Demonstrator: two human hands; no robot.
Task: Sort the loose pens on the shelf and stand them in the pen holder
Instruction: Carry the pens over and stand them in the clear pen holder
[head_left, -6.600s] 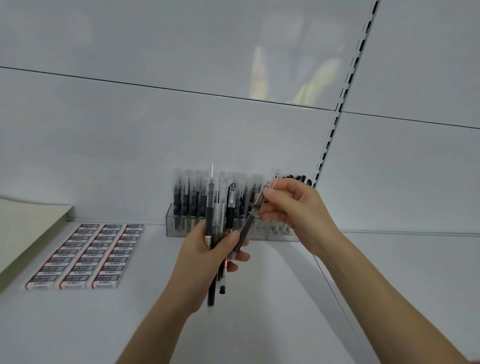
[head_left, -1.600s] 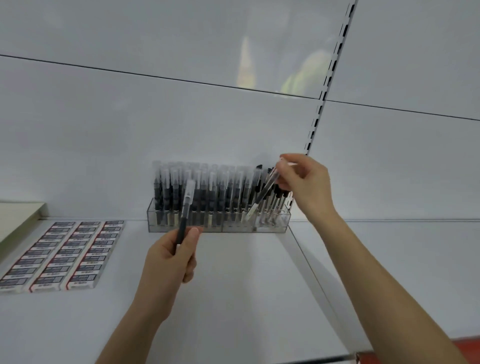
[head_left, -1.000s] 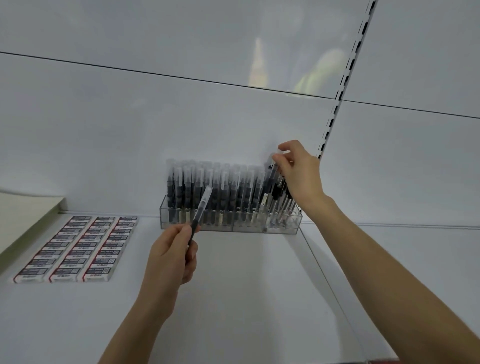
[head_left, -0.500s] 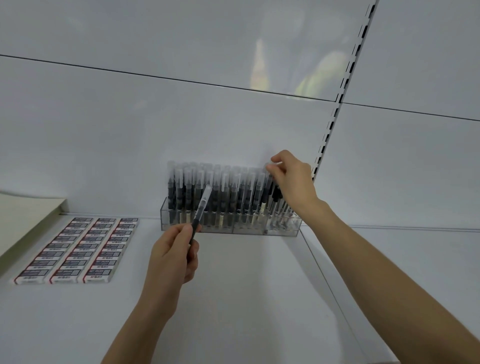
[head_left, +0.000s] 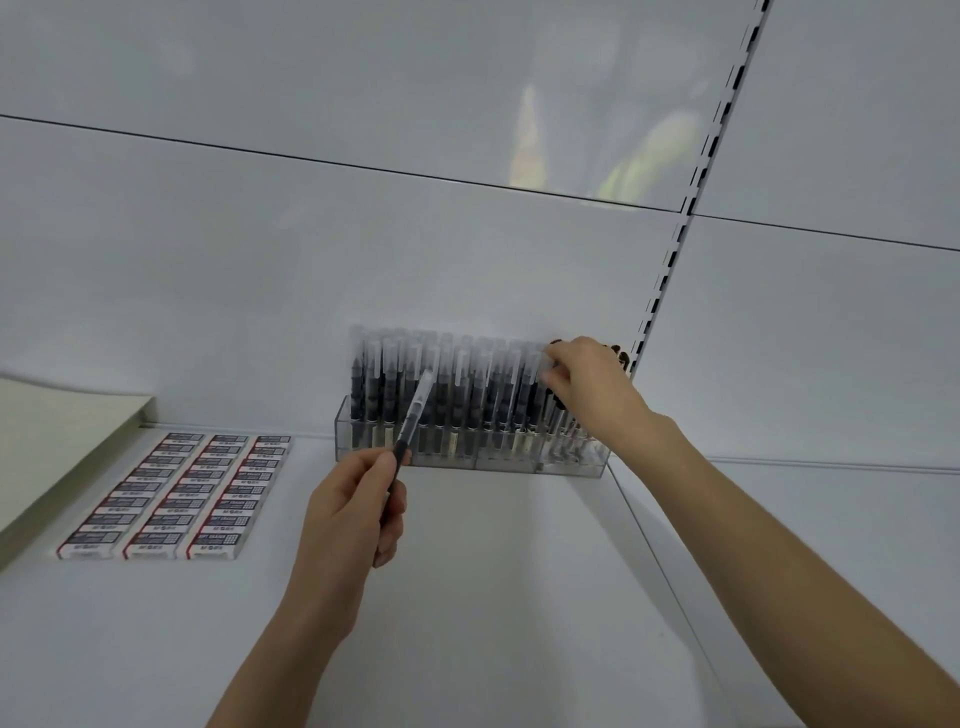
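Note:
A clear plastic pen holder (head_left: 363, 458) stands against the back wall of the white shelf, packed with upright black pens with frosted caps (head_left: 457, 379). My left hand (head_left: 353, 514) pinches one black pen (head_left: 414, 413) with a clear cap, tilted up to the right, just in front of the holder. My right hand (head_left: 587, 389) is over the holder's right end, its fingertips curled at the caps of the pens there. Whether it pinches a pen is hidden by the fingers.
Three rows of boxed erasers (head_left: 176, 496) lie flat on the shelf (head_left: 493, 597) at the left. A beige board (head_left: 57, 441) sits at the far left. A slotted upright (head_left: 675, 260) runs up the back wall to the right of the holder.
My right hand has lowered onto the pens at the holder's right end. My left hand holds its single pen in nearly the same place.

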